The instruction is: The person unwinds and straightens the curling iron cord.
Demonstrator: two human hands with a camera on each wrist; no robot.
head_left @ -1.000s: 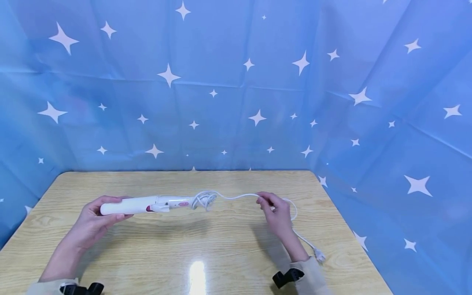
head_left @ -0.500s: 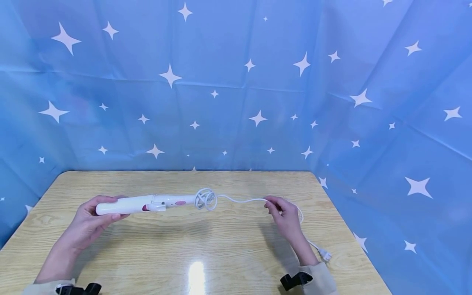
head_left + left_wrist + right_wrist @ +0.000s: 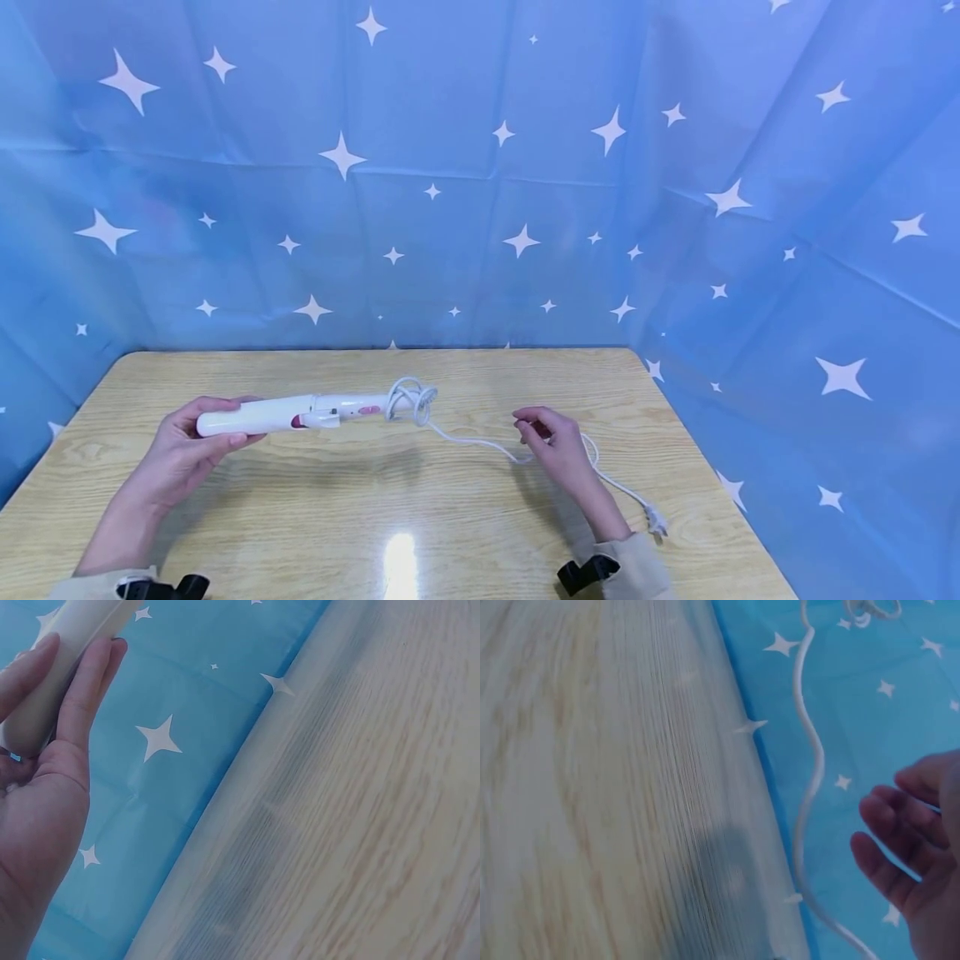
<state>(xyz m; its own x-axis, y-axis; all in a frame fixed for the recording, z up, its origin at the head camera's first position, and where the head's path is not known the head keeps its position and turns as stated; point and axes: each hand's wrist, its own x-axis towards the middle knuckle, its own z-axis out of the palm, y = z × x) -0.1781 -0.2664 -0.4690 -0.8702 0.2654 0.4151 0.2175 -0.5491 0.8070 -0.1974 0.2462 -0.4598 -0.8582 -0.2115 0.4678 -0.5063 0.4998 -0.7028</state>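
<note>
My left hand (image 3: 176, 458) grips a white curling iron (image 3: 273, 415) by its thick barrel end, thumb on the near side and fingers behind. It is held roughly level over the table, its pink-marked lever and switch facing me. In the left wrist view, the fingers (image 3: 82, 697) lie along the pale barrel (image 3: 45, 690). The white cord (image 3: 472, 440) is looped at the handle end, then sags toward the right. My right hand (image 3: 558, 446) hovers beside it, fingers loosely bent. In the right wrist view the cord (image 3: 810, 757) runs apart from the fingertips.
The plug (image 3: 656, 523) lies at the cord's end by my right wrist. A wood-grain table (image 3: 300, 517) spans the front, with a glare spot near the middle. A blue star-patterned curtain (image 3: 450, 100) hangs behind and to the sides.
My right hand has let go of the cord, which has dropped from a nearly straight line into a sag. That hand moved right, then back left. The left hand's hold is unchanged.
</note>
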